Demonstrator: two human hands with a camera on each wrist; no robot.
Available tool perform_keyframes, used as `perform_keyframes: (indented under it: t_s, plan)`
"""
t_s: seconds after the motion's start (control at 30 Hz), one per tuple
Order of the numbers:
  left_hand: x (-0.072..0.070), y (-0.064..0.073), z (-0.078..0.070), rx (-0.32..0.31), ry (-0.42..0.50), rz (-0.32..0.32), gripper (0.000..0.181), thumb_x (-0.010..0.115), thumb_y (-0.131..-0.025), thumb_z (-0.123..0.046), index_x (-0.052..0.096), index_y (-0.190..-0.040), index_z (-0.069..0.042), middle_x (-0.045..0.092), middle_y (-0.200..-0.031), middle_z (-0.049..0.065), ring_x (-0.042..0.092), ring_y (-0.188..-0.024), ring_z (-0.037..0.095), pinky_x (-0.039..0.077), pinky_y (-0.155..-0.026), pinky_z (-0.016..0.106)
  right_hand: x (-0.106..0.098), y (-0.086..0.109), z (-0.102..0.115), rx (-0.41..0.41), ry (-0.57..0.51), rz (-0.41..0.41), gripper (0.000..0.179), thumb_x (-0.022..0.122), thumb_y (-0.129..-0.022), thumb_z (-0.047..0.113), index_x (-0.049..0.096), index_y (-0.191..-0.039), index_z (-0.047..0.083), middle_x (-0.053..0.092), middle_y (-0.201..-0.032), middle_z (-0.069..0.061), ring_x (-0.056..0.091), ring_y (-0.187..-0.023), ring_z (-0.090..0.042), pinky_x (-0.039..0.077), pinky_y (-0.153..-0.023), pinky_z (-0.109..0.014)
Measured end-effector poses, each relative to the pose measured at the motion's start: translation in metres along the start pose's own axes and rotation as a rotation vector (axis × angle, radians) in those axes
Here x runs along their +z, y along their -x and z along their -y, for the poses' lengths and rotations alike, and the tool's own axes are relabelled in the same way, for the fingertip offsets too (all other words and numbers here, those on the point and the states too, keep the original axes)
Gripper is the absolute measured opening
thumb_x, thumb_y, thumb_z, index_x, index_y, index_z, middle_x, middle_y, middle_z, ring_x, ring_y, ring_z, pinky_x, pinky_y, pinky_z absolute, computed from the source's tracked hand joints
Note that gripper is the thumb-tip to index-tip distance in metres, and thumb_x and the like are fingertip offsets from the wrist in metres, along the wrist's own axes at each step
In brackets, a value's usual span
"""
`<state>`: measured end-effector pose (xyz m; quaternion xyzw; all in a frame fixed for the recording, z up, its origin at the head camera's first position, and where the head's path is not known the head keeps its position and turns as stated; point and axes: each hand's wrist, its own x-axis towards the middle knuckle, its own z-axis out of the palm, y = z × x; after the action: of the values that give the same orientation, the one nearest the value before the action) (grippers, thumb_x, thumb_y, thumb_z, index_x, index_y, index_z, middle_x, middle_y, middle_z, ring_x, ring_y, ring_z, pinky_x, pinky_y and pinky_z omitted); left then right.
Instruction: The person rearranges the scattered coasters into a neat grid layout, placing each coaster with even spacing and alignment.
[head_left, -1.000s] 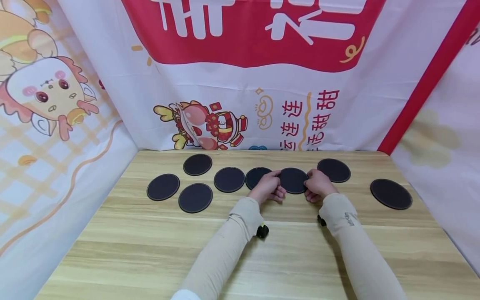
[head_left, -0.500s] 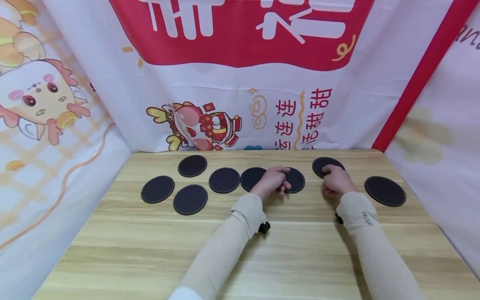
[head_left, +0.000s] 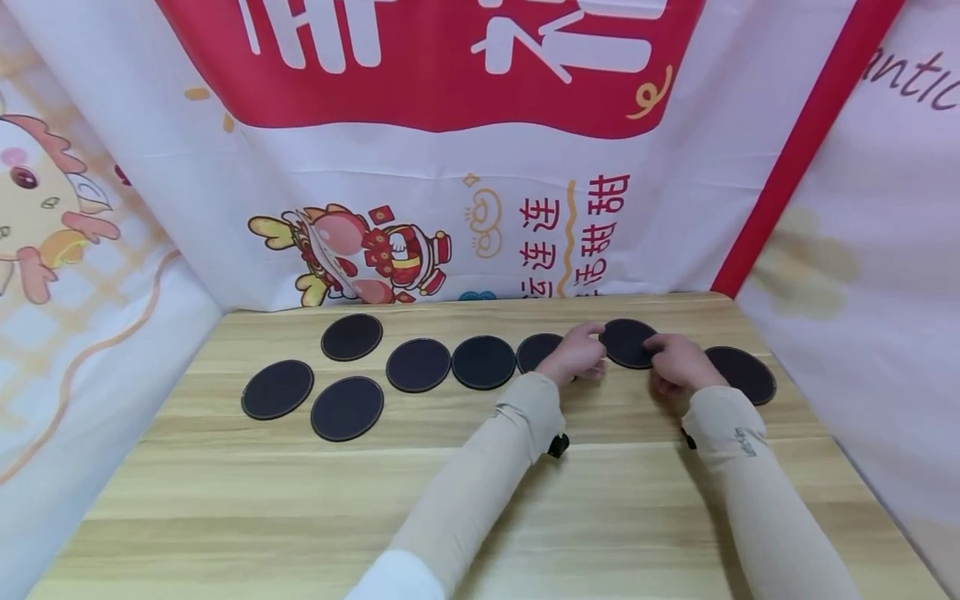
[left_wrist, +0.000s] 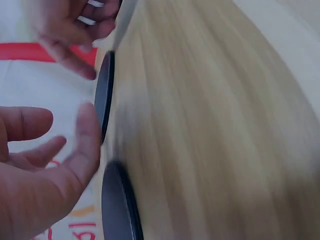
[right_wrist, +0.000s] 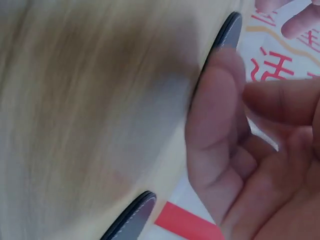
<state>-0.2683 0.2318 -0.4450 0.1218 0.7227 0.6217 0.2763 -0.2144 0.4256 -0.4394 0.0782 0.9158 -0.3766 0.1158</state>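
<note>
- Head view has the black disc [head_left: 625, 342] near the back edge of the wooden table [head_left: 405, 492], lying flat between the two hands.
- Left hand [head_left: 579, 354] is at that disc's left side. From where I'm sitting, the left wrist view has its fingers apart, one fingertip right by the rim — touching or just short of it, I can't tell.
- Right hand [head_left: 681, 364] is at the other side, a fingertip over the disc's right edge. Thumb and forefinger look spread rather than pressed together, so I wouldn't call it a pinch. How firmly it's pressing, I can't say.
- Left of that, the left hand partly covers another disc, the covered disc [head_left: 535, 348]. It's in a row with two more, the middle-row disc [head_left: 483, 362] and the row-end disc [head_left: 418, 365], edges meeting or nearly so.
- Further left I've got a loose trio: back disc [head_left: 352, 337], outer disc [head_left: 277, 389] and front disc [head_left: 347, 408] — all apart.
- Far-right disc [head_left: 744, 377] sits just beyond the right hand, partly hidden by it.
- Behind the table hangs a red-and-white printed cloth [head_left: 450, 150].
</note>
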Motion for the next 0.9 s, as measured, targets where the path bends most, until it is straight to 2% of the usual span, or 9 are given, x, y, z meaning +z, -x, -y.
perform_keyframes:
  t_s: [0.17, 0.2, 0.27, 0.37, 0.53, 0.63, 0.77, 0.83, 0.9]
  plan:
    - [0.018, -0.005, -0.002, -0.034, -0.186, -0.073, 0.063, 0.044, -0.094, 0.0, 0.036, -0.156, -0.01, 0.054, -0.13, 0.014, 0.04, -0.052, 0.015, 0.039, -0.049, 0.029, -0.001, -0.007, -0.007, 0.096, -0.048, -0.036, 0.045, 0.035, -0.087, 0.003, 0.043, -0.128, -0.015, 0.062, -0.071, -0.016, 0.063, -0.057, -0.023, 0.057, -0.05, -0.038]
    - [0.021, -0.005, -0.002, -0.044, -0.231, -0.096, 0.063, 0.046, -0.094, -0.003, 0.037, -0.156, -0.011, 0.05, -0.14, 0.012, 0.045, -0.057, 0.017, 0.042, -0.051, 0.03, 0.0, -0.009, -0.008, 0.116, -0.071, -0.03, 0.038, 0.035, -0.088, 0.004, 0.045, -0.121, -0.014, 0.061, -0.073, -0.017, 0.063, -0.058, -0.023, 0.057, -0.051, -0.039]
    - [0.025, -0.004, -0.003, -0.061, -0.298, -0.136, 0.061, 0.048, -0.095, -0.007, 0.038, -0.155, -0.011, 0.047, -0.144, 0.015, 0.055, -0.071, 0.023, 0.046, -0.059, 0.032, 0.001, -0.011, -0.009, 0.148, -0.118, -0.019, 0.027, 0.036, -0.089, 0.004, 0.046, -0.11, -0.01, 0.061, -0.076, -0.018, 0.063, -0.06, -0.024, 0.058, -0.053, -0.039]
    - [0.028, -0.004, -0.006, -0.076, -0.293, -0.17, 0.058, 0.052, -0.095, -0.01, 0.043, -0.151, -0.006, 0.048, -0.142, 0.017, 0.06, -0.092, 0.032, 0.05, -0.075, 0.033, 0.002, -0.011, -0.01, 0.159, -0.182, -0.021, 0.028, 0.038, -0.094, 0.005, 0.044, -0.117, -0.011, 0.06, -0.078, -0.017, 0.063, -0.061, -0.023, 0.059, -0.055, -0.038]
    - [0.026, -0.006, -0.011, -0.079, -0.161, -0.206, 0.058, 0.059, -0.092, -0.007, 0.046, -0.148, 0.002, 0.051, -0.142, 0.017, 0.059, -0.096, 0.03, 0.053, -0.08, 0.036, -0.004, -0.004, -0.007, 0.146, -0.38, -0.068, 0.042, 0.042, -0.103, 0.005, 0.026, -0.139, -0.011, 0.059, -0.078, -0.016, 0.063, -0.058, -0.02, 0.058, -0.056, -0.036]
    - [0.023, -0.009, -0.011, -0.054, -0.081, -0.266, 0.056, 0.062, -0.091, -0.001, 0.05, -0.145, 0.003, 0.055, -0.14, 0.016, 0.063, -0.094, 0.029, 0.056, -0.077, 0.036, -0.008, 0.001, -0.004, 0.11, -0.487, -0.094, 0.046, 0.042, -0.105, 0.003, 0.02, -0.144, -0.008, 0.061, -0.077, -0.014, 0.062, -0.056, -0.017, 0.057, -0.054, -0.033]
    - [0.021, -0.011, -0.005, -0.002, 0.042, -0.32, 0.05, 0.063, -0.089, 0.008, 0.058, -0.138, 0.002, 0.068, -0.101, 0.015, 0.066, -0.076, 0.026, 0.059, -0.071, 0.037, -0.009, 0.002, -0.001, 0.061, -0.587, -0.092, 0.05, 0.044, -0.105, 0.002, 0.016, -0.146, -0.007, 0.064, -0.077, -0.013, 0.062, -0.058, -0.015, 0.056, -0.054, -0.031]
    - [0.019, -0.011, -0.001, 0.014, 0.121, -0.293, 0.05, 0.061, -0.089, 0.011, 0.058, -0.138, 0.001, 0.065, -0.081, 0.012, 0.064, -0.066, 0.023, 0.061, -0.069, 0.037, -0.009, 0.002, -0.001, 0.044, -0.624, -0.084, 0.052, 0.045, -0.105, 0.001, 0.014, -0.146, -0.007, 0.065, -0.076, -0.013, 0.062, -0.058, -0.014, 0.056, -0.054, -0.03]
    - [0.017, -0.011, 0.004, 0.011, 0.2, -0.239, 0.058, 0.06, -0.09, 0.013, 0.052, -0.144, -0.003, 0.063, -0.074, 0.01, 0.061, -0.059, 0.018, 0.061, -0.065, 0.036, -0.009, 0.002, -0.001, 0.035, -0.633, -0.081, 0.054, 0.046, -0.105, 0.0, 0.014, -0.147, -0.007, 0.066, -0.076, -0.013, 0.063, -0.057, -0.014, 0.056, -0.054, -0.029]
